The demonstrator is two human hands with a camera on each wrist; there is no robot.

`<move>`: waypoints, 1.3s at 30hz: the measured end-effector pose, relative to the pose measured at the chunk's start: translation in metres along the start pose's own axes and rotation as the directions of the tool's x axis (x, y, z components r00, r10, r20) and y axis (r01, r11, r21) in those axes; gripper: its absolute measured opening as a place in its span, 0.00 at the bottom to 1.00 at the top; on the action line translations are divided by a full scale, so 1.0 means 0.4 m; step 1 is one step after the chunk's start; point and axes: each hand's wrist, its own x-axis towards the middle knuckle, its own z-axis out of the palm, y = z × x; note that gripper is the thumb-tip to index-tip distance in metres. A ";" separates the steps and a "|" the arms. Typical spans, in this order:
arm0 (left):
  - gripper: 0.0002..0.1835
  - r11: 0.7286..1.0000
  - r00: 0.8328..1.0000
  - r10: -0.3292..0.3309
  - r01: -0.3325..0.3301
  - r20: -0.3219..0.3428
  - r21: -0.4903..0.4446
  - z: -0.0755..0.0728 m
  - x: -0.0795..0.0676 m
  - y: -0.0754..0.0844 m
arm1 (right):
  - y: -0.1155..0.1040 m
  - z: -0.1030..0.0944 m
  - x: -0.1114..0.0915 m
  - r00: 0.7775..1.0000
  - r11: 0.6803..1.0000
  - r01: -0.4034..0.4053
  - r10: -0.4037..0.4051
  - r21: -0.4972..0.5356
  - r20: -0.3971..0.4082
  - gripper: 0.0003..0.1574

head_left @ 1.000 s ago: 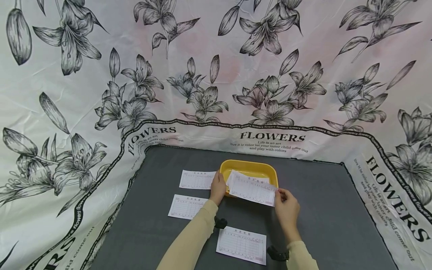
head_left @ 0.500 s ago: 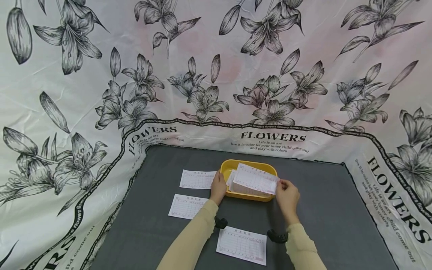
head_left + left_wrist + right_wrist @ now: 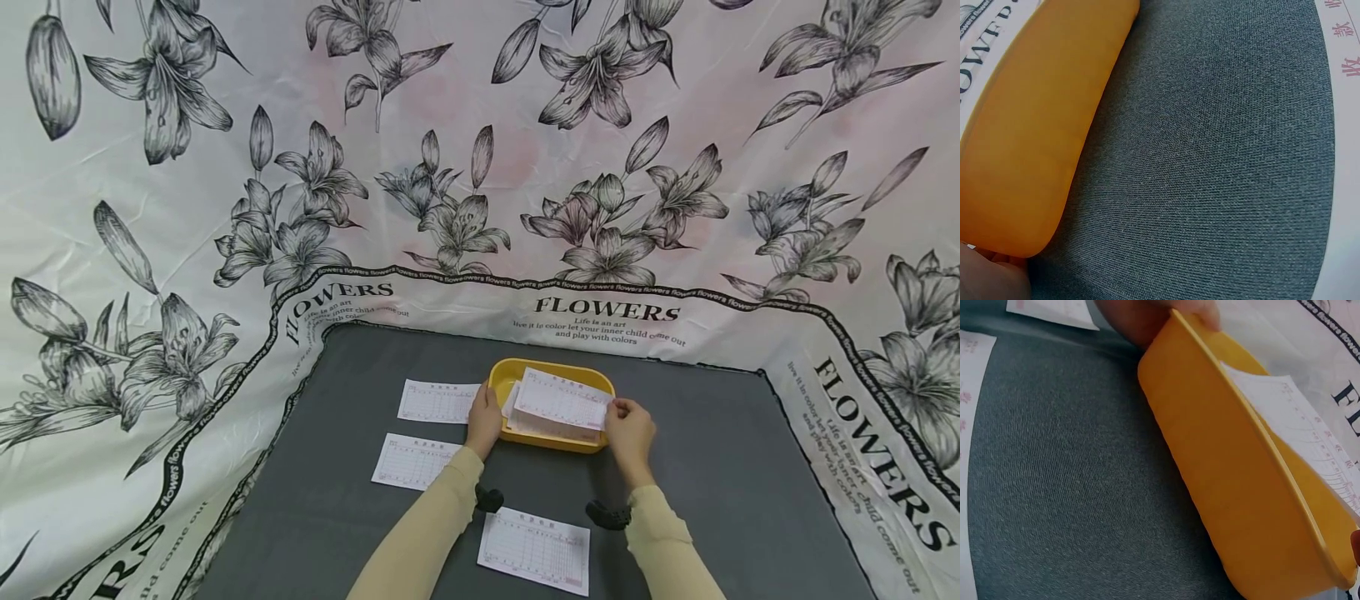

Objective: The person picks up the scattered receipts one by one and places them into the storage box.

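A yellow plastic tray stands on the grey cloth, with printed white paper slips inside. My left hand grips its left end; in the right wrist view, the thumb of this hand laps over the rim. With its fingertips my right hand pinches the right edge of a receipt slip, held slightly tilted over the tray's opening. Beneath that slip, other paper shows at the left and front. The left wrist view has the tray's outer wall with part of the left hand below it.
Three more receipt slips lie flat on the grey cloth: one left of the tray, one below that beside the left forearm, and one in front between the forearms. A floral-printed white sheet rises behind the table.
My right hand has lifted the receipt slip from the tray's front edge up and back over the opening, then moved slightly left with it. The left hand has kept its grip on the tray.
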 end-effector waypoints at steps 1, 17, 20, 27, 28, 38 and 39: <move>0.27 1.000 1.000 0.002 -0.002 0.000 -0.002 0.000 0.000 -0.001 | 0.000 0.002 0.002 1.000 1.000 0.008 -0.007 -0.007 0.005 0.17; 0.27 1.000 1.000 0.004 -0.004 -0.010 -0.005 0.002 0.002 -0.002 | -0.015 0.025 0.001 0.988 0.976 0.136 -0.120 -0.169 0.102 0.17; 0.27 1.000 1.000 0.006 -0.006 0.022 0.004 0.012 0.001 -0.001 | -0.005 0.022 0.001 0.985 0.958 0.162 -0.144 -0.235 0.093 0.16; 0.28 1.000 1.000 -0.003 0.004 0.030 -0.012 0.015 -0.001 -0.002 | -0.008 0.027 0.015 0.972 0.895 0.230 -0.189 -0.383 0.142 0.17; 0.28 1.000 1.000 -0.003 0.003 0.027 -0.016 0.013 -0.002 -0.002 | -0.011 0.030 0.017 0.970 0.887 0.236 -0.189 -0.396 0.153 0.17; 0.28 1.000 1.000 -0.011 0.011 0.023 -0.012 -0.001 -0.009 0.003 | -0.028 0.051 0.028 0.967 0.850 0.241 -0.168 -0.468 0.192 0.13; 0.28 1.000 1.000 -0.014 0.014 0.023 -0.011 -0.001 -0.009 0.003 | -0.029 0.052 0.028 0.967 0.849 0.240 -0.166 -0.470 0.193 0.13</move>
